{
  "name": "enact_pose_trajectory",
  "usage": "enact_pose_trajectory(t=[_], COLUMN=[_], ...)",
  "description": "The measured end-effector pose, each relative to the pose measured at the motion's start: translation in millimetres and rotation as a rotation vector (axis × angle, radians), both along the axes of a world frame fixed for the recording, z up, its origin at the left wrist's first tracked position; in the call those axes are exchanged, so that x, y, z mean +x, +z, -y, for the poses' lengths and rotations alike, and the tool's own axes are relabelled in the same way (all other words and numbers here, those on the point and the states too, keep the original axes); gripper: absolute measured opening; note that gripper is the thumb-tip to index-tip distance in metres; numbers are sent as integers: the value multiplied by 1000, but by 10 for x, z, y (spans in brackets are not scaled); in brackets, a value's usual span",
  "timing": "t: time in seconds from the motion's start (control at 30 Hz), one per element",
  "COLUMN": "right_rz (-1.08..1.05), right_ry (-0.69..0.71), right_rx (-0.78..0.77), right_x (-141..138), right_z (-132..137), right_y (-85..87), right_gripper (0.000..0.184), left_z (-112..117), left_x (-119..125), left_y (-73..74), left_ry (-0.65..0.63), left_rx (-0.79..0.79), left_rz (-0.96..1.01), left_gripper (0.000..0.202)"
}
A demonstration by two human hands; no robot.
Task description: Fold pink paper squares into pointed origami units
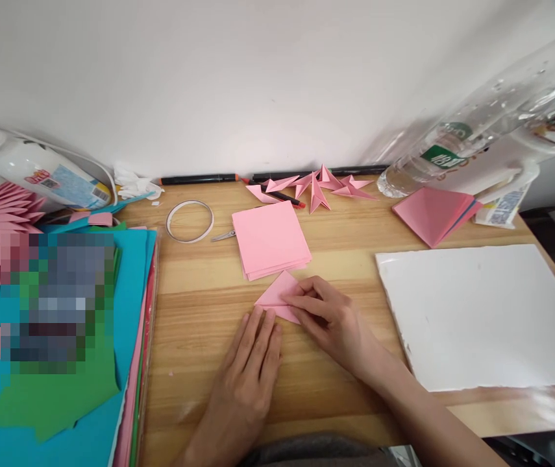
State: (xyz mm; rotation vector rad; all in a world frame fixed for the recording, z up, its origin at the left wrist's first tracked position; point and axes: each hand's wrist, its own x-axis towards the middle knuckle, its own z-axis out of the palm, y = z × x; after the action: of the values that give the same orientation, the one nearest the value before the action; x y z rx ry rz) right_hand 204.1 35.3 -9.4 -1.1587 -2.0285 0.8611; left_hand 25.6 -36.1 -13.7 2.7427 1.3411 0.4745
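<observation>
A small folded piece of pink origami paper (281, 290) lies on the wooden table, with a crease running across it. My left hand (252, 363) rests flat, fingers stretched out, its fingertips on the paper's lower left edge. On the right side of the same paper, my right hand (328, 314) has thumb and fingers closed in a pinch at its edge. Just beyond them sits a stack of square pink paper sheets (272, 237). Part of a pair of scissors (223, 236) sticks out from beneath that stack. The paper's lower part is partly covered by my fingers.
Several folded pink pieces (313, 188) and black pens (199, 178) lie along the wall. A tape roll (167, 222) is left of the stack. Coloured sheets (134, 259) and a white bottle (38, 168) occupy the left; a white board (486, 318) and clear plastic bottle (491, 110), the right.
</observation>
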Motion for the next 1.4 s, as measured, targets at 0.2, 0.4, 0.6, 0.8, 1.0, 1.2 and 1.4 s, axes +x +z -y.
enact_pose_trajectory(t=[0.2, 0.4, 0.6, 0.8, 1.0, 1.2, 1.4], right_rz=[-20, -7, -7, -24, -27, -27, -14], right_ry=[-8, -10, -11, -11, -22, -20, -28], right_rx=[20, 13, 5, 9, 8, 21, 24], right_x=[-11, -11, -7, -12, -22, -20, -24], right_z=[-1, -6, -12, -18, -15, -15, -12], right_y=[-15, -16, -30, -26, -18, -20, -36], right_gripper=[29, 28, 28, 27, 26, 26, 25], left_z=[-4, -33, -38, -41, -30, -15, 7], left_x=[10, 35, 37, 83, 95, 83, 80], left_y=[6, 50, 51, 65, 51, 55, 32], left_ry=[17, 22, 27, 91, 117, 112, 115], left_rx=[-1, 34, 40, 63, 101, 96, 72], left_rz=[-40, -55, -97, -64, -72, -67, -86], left_gripper=[41, 38, 36, 34, 33, 36, 39])
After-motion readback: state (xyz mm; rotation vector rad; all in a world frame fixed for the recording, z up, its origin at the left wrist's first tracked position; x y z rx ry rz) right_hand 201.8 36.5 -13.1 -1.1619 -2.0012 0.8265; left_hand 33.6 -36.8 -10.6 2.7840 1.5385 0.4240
